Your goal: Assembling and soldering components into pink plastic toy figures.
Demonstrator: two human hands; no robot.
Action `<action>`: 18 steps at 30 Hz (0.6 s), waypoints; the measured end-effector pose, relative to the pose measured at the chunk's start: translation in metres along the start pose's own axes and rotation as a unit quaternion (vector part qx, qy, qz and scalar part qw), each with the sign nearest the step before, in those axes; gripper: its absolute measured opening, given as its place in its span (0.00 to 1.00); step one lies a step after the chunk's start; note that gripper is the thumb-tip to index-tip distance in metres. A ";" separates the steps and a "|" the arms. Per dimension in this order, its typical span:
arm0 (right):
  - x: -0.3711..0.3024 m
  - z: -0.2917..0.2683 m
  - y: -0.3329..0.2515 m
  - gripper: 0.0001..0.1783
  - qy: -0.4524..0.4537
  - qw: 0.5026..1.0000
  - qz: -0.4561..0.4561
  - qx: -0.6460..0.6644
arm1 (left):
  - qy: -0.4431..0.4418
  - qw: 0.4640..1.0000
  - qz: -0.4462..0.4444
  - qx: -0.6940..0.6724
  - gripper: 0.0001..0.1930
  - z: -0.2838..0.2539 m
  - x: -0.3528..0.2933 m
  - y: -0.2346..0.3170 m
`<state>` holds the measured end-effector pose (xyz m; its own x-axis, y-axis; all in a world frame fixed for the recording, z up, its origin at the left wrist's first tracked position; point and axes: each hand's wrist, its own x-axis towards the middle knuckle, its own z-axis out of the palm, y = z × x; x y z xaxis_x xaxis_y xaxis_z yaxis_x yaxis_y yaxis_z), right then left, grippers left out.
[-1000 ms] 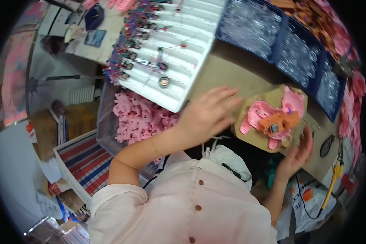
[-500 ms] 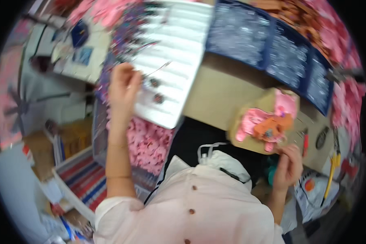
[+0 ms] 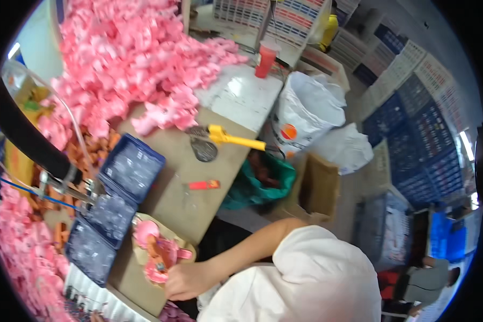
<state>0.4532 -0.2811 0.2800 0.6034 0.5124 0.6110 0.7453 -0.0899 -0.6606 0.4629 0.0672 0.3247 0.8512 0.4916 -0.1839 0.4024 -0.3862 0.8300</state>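
Observation:
My right hand [image 3: 187, 280] reaches in from the white sleeve and lies at the near edge of a tan board [image 3: 189, 240]. Its fingers are curled closed against the board's edge, and what they may grip is hidden. On the board lie pink soft-looking pieces [image 3: 146, 232] with an orange piece [image 3: 156, 251] across them; a small dark part sits on the orange one. Beside the board, a dark blue three-part bin [image 3: 136, 199] holds many clear plastic pieces. My left hand is out of view.
Pink pieces [image 3: 129, 59] heap over the far table. A red-handled tool [image 3: 204, 184], a yellow-handled tool [image 3: 236, 138] and a dark oval item [image 3: 204, 150] lie on the tabletop. Right of it stand a green bag [image 3: 282, 180], a cardboard box [image 3: 319, 185] and a white sack [image 3: 306, 110]. Another person [image 3: 426, 282] sits at lower right.
The view has swung to the right, so the table's far side and floor now show. My left hand has left the picture. My right hand is still beside the board.

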 end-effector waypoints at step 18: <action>0.063 0.028 -0.033 0.13 -0.081 0.962 0.193 0.176 | -0.105 0.862 -0.144 -0.474 0.41 -0.013 -0.059 -0.027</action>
<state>0.4588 -0.2219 0.3276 0.7427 0.6279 0.2326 0.3145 -0.0204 -0.9490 0.3974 0.0582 0.3199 0.8447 0.2691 -0.4627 0.2354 0.5895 0.7727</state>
